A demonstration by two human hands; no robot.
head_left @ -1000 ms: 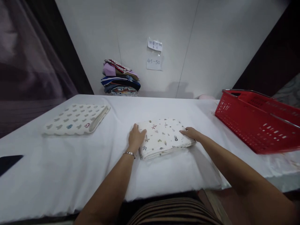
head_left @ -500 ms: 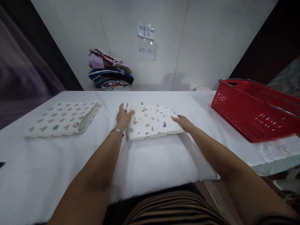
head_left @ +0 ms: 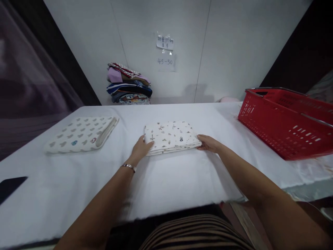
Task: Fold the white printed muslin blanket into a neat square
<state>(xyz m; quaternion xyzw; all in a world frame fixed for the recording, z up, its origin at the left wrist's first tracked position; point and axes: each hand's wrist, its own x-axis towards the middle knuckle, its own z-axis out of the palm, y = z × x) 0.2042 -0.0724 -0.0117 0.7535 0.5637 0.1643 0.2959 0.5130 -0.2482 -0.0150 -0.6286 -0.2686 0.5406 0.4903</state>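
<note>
A folded white cloth [head_left: 171, 133] with small printed plant-like motifs lies on the white-covered table, its layered near edge facing me. At its near left corner my left hand [head_left: 141, 148] grips it, thumb on top and fingers out of sight on the far side. My right hand [head_left: 208, 143] pinches the near right corner, with the thumb above and fingertips beneath the layers. To the left lies a second folded cloth [head_left: 80, 133], thick and cream with grey cloud-like shapes; neither hand touches it.
A red plastic basket [head_left: 283, 121] stands at the right side of the table [head_left: 182, 184]. Against the back wall rises a pile of folded fabrics [head_left: 129, 85], below and left of two paper signs [head_left: 165, 52]. A dark flat object [head_left: 11, 187] lies at the left edge.
My left hand has slid down from the cloth's left side to its near left corner. My right hand has shifted to the near right corner, its fingers now under the edge.
</note>
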